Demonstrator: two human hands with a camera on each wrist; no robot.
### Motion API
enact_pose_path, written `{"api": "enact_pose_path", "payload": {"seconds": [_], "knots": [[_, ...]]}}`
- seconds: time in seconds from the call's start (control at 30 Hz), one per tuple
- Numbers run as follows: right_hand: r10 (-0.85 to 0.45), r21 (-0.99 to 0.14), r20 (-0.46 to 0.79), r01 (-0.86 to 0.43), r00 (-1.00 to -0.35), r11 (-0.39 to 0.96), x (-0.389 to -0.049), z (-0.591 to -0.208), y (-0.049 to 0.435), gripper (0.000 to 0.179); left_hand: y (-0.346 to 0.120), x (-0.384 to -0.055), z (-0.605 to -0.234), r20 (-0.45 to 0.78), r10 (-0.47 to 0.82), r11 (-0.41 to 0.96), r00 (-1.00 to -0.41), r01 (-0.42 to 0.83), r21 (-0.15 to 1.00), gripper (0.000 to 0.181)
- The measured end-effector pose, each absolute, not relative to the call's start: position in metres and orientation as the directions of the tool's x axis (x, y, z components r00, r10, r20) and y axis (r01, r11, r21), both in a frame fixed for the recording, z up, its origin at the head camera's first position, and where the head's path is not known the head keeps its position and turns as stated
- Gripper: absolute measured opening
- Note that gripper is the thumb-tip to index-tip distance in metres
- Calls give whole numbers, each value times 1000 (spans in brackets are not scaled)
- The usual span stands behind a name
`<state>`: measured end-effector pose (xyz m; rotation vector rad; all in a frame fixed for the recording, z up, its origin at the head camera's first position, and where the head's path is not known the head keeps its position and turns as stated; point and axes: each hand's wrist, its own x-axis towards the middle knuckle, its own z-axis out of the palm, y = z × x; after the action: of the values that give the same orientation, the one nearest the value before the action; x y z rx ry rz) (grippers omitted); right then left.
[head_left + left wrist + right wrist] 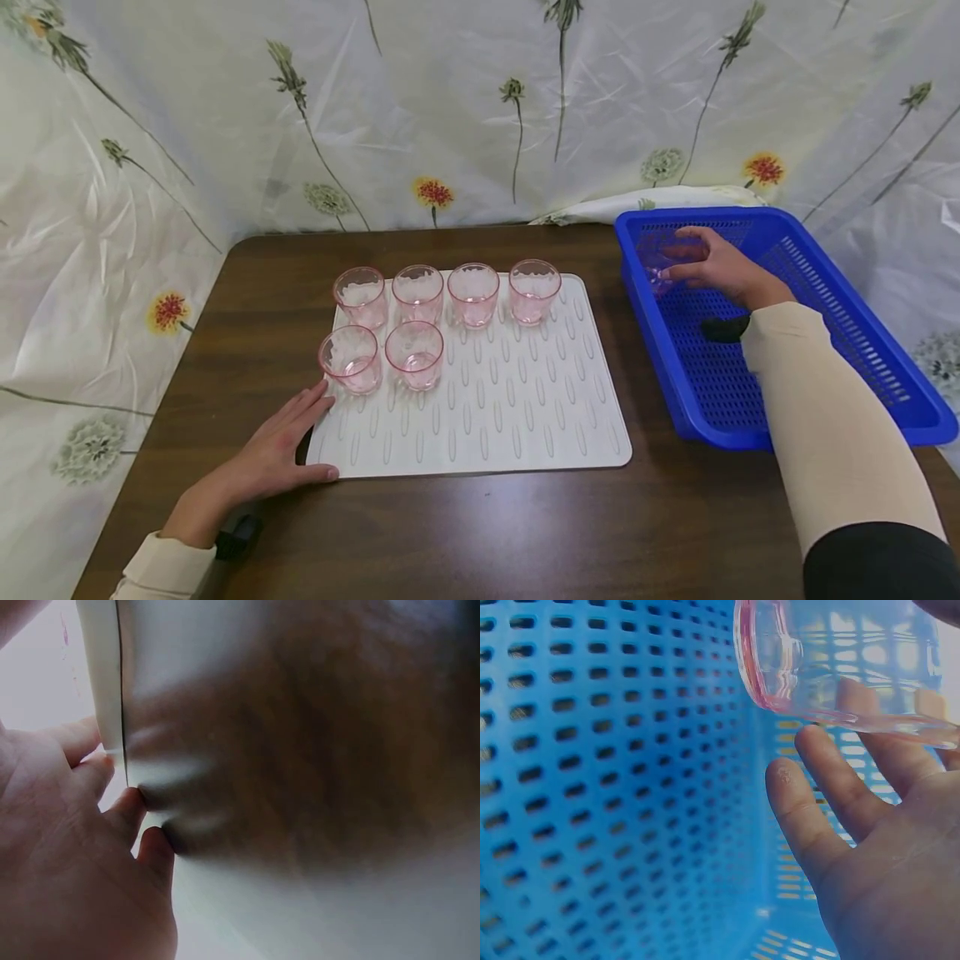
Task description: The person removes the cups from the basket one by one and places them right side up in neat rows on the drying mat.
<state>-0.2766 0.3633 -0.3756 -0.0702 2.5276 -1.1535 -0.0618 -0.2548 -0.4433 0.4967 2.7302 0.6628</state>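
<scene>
In the head view, my right hand point(726, 268) is inside the blue basket point(675, 392) and grips a clear pink-tinted drinking glass point(654, 260) near the basket's far left corner. The right wrist view shows this glass point(840, 667) tilted on its side between the thumb and fingers; two fingers stand off it. My left hand point(273, 454) rests at the left edge of a white ridged mat point(487, 417), fingers extended and thumb at the near corner. Several similar glasses stand on the mat, with a front-row glass point(350, 358) closest to the left fingertips.
The mat lies on a dark wooden table point(487, 533). Four glasses form the back row, the rightmost glass point(534, 292) included, and two stand in front at left. A floral curtain point(465, 108) surrounds the table's back and sides.
</scene>
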Motion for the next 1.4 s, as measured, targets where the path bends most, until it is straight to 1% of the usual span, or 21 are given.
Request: {"api": "enact_pose_path", "payload": {"seconds": [0.17, 0.33, 0.43, 0.6, 0.7, 0.87, 1.03, 1.23, 1.4], "knots": [[-166, -725, -276, 91, -947, 683, -274, -363, 372, 95, -255, -62, -443, -176, 401, 828, -899, 274, 489, 100], [-147, -733, -224, 67, -963, 677, -269, -349, 381, 92, -254, -62, -442, -192, 398, 830, -897, 264, 491, 100], [-147, -770, -154, 25, -977, 638, -265, -338, 383, 87, -255, -62, -442, -200, 393, 832, -898, 254, 493, 100], [-166, -853, -24, -66, -986, 517, -259, -319, 376, 77, -255, -63, -443, -205, 389, 834, -898, 249, 492, 101], [-169, -867, 16, -98, -985, 489, -257, -310, 370, 75, -255, -62, -444, -206, 389, 835, -898, 250, 489, 101], [-145, -855, 31, -101, -989, 509, -253, -302, 362, 73, -255, -62, -444, -207, 389, 841, -898, 254, 478, 101], [-149, -825, 35, -113, -988, 554, -247, -293, 351, 75, -254, -62, -440, -219, 382, 849, -898, 247, 467, 101], [-174, -787, 56, -150, -983, 598, -232, -271, 320, 80, -253, -61, -440, -220, 379, 850, -899, 244, 467, 101], [-220, -760, 75, -199, -973, 619, -218, -259, 292, 81, -254, -63, -441, -210, 382, 847, -900, 250, 469, 101]]}}
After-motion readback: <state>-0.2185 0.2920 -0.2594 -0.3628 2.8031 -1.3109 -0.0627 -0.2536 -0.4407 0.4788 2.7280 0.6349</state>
